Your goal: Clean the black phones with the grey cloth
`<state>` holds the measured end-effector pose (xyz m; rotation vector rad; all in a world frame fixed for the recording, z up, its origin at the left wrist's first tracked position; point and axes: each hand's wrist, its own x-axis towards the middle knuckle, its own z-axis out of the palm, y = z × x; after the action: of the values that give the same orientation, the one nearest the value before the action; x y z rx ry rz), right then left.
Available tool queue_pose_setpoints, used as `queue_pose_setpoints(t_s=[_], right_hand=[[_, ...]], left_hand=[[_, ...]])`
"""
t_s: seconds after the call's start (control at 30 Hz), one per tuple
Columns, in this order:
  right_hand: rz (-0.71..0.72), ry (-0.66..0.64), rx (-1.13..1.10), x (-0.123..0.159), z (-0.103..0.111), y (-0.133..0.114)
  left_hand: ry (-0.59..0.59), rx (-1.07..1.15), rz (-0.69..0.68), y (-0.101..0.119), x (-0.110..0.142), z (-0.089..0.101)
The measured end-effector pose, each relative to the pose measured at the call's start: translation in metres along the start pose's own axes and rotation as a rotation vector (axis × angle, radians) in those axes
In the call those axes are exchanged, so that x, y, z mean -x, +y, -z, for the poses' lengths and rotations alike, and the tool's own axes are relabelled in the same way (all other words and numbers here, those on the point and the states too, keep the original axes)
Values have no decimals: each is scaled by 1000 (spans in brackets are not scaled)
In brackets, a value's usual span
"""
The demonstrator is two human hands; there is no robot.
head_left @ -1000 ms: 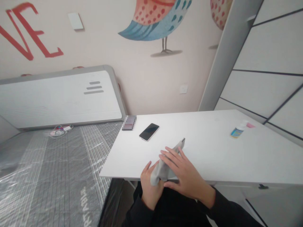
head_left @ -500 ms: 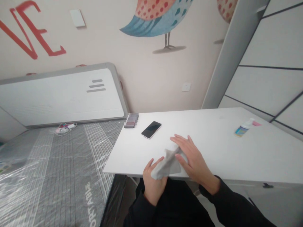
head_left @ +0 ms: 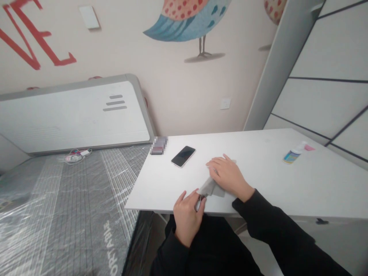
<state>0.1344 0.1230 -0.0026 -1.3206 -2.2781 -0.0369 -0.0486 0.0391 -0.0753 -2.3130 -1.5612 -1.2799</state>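
My left hand is at the front edge of the white table. Its thumb and fingers close on a small thing with a dark curved rim, too little of which shows to name it. A thin grey cloth stretches from that thing to my right hand. Curled over the cloth, my right hand grips it just above the tabletop and hides part of it. Beyond my hands lies a black-screened smartphone.
A white bottle with a blue and yellow label lies on the right, beside a pink piece. A blurred-out object sits at the far left corner. Left of the table, a plastic-covered mattress bears a coiled cable.
My right hand has moved up and away from my left, its fingers curling over the cloth. The cloth has slid off my left hand, uncovering the dark-rimmed thing there.
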Motion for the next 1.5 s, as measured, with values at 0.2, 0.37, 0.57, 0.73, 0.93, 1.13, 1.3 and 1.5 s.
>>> queue_pose_setpoints(t_s=[0.2,0.37,0.57,0.73,0.93,1.13,1.3,1.5], right_hand=[[133,-104,-39,10,0,-51],[178,-137,-68,8,-5,-65],[167,-99,-77,5,-6,-42],[150,-68,-64,3,-7,-21],[143,8,-22,-1,-8,1],[166,68,-8,-4,-13,-1],[152,73,-13,5,-20,-13],[181,65,-132,15,-30,-33]], left_hand=[[68,15,-54,-13,9,-10],[92,28,-85,-17,10,-13],[24,67,-43,-6,4,-6],[13,70,54,1,3,-5],[126,77,38,-5,9,-19],[323,82,-59,-23,15,-52],[379,101,-34,-31,18,-60],[322,82,-158,-41,16,-55]])
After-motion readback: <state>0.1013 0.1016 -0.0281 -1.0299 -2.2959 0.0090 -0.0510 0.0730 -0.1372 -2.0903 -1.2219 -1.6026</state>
